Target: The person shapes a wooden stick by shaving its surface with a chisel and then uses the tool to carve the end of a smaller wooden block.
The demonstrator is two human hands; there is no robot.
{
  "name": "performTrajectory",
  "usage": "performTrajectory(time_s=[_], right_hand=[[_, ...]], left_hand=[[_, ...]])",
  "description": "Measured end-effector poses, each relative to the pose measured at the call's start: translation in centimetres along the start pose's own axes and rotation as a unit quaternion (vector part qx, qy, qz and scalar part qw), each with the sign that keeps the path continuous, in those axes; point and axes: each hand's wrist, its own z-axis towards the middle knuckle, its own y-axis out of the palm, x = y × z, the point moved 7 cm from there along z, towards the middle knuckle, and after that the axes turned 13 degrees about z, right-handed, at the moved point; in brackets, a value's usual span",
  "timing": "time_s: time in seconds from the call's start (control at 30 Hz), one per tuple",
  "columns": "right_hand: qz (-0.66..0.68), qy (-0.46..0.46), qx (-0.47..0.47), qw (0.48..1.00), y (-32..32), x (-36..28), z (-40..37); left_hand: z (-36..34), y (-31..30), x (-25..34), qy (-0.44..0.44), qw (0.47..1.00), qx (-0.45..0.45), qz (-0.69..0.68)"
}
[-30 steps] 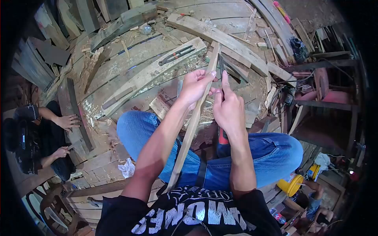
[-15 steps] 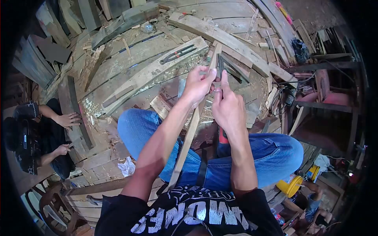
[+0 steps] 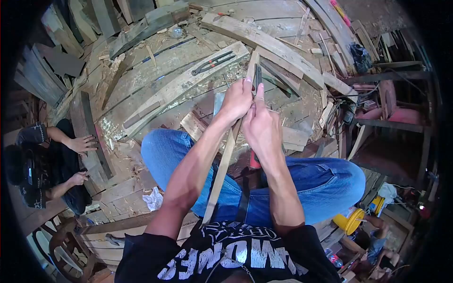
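A long, narrow wooden strip (image 3: 220, 181) runs from my lap up past my hands. My left hand (image 3: 237, 98) is closed around its upper part. Beside it, my right hand (image 3: 262, 123) grips a red-handled chisel (image 3: 258, 75), index finger stretched along the tool. The flat dark blade lies against or close alongside the strip's right side; the exact contact is hidden. Below my right palm shows the red end of the handle. The two hands touch or nearly touch. Ahead of them, pincers (image 3: 212, 64) with dark handles rest on a pale plank (image 3: 184, 87).
A curved beam (image 3: 264, 40) lies beyond my hands, with wood chips scattered over the floorboards. On the left, a person's hand (image 3: 81, 145) rests by a dark board (image 3: 89, 127). A yellow bucket (image 3: 350, 220) stands at lower right, near another person.
My right hand and the chisel have moved left, closer to the strip and my left hand. The strip's upper end has shifted slightly left.
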Motion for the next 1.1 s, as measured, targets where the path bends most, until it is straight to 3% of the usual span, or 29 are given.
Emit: performTrajectory(time_s=[0.1,0.23,0.43,0.83,0.9,1.1], right_hand=[[0.014,0.018,-0.015,1.0,-0.1,-0.1,-0.5],[0.008,-0.003,-0.001,1.0,0.2,-0.1,0.4],[0.022,0.001,-0.001,1.0,0.2,0.3,0.6],[-0.018,0.01,-0.007,1.0,-0.4,0.2,0.5],[0.011,-0.016,0.0,1.0,0.0,0.2,0.0],[-0.008,0.023,0.013,1.0,-0.9,0.6,2.2]], left_hand=[[-0.2,-0.2,0.5,0.04,0.999,0.029,0.002],[-0.2,0.0,0.0,-0.017,0.998,-0.016,-0.061],[-0.3,-0.2,0.8,0.024,0.999,-0.012,-0.045],[-0.6,0.6,-0.8,-0.024,0.999,-0.019,-0.038],[-0.4,0.4,-0.4,-0.003,1.0,-0.018,-0.017],[-0.8,1.2,-0.5,0.023,0.996,-0.031,-0.078]])
